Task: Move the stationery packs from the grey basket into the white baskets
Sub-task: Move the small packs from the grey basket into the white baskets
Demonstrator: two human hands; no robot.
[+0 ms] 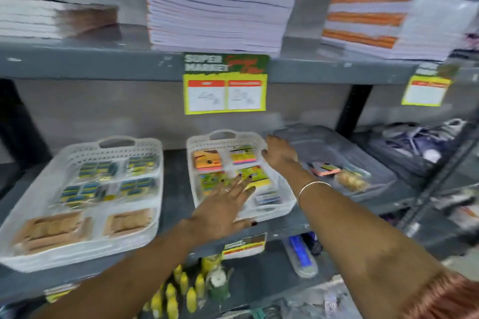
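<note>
A shop: price tags (225,85) hang from stocked shelves (103,62)

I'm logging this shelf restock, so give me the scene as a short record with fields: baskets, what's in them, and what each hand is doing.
grey basket: right on shelf, a few packs left
middle white basket: colourful packs
left white basket: blue-yellow packs, tan packs in front
left hand: flat, fingers spread, over the middle basket's front, holding nothing
right hand: between middle and grey baskets; grip unclear
image: motion-blurred
</note>
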